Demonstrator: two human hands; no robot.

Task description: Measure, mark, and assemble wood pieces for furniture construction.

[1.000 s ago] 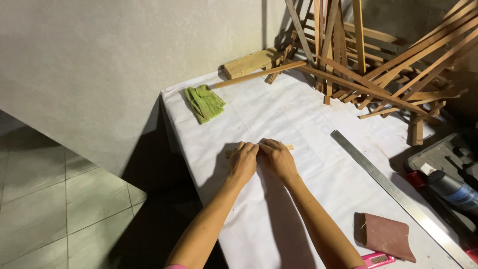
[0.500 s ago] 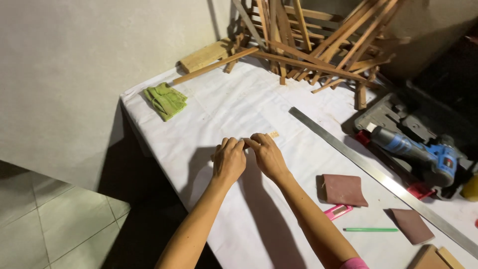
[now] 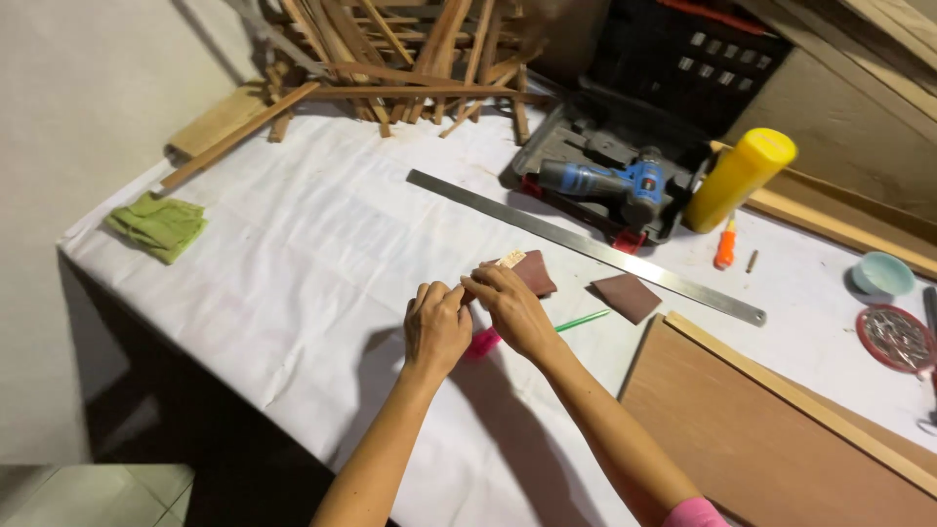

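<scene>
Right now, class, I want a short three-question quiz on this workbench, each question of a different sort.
1. True or false: the blue drill lies in its open case.
2. What lies between the case and the hands? A) steel ruler B) saw C) hammer
3. Fill in: the yellow bottle stands ___ of the drill, as the camera sees it.

Key: 1 true; 2 A; 3 right. The left hand and right hand meet, fingers together.

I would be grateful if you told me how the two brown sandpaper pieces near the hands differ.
The brown sandpaper piece by the right hand is partly covered by that hand; the other brown sandpaper piece lies fully in view, apart from both hands. The first lies further from the long steel ruler; the second lies close beside it. Both lie flat on the white table cover.
</scene>
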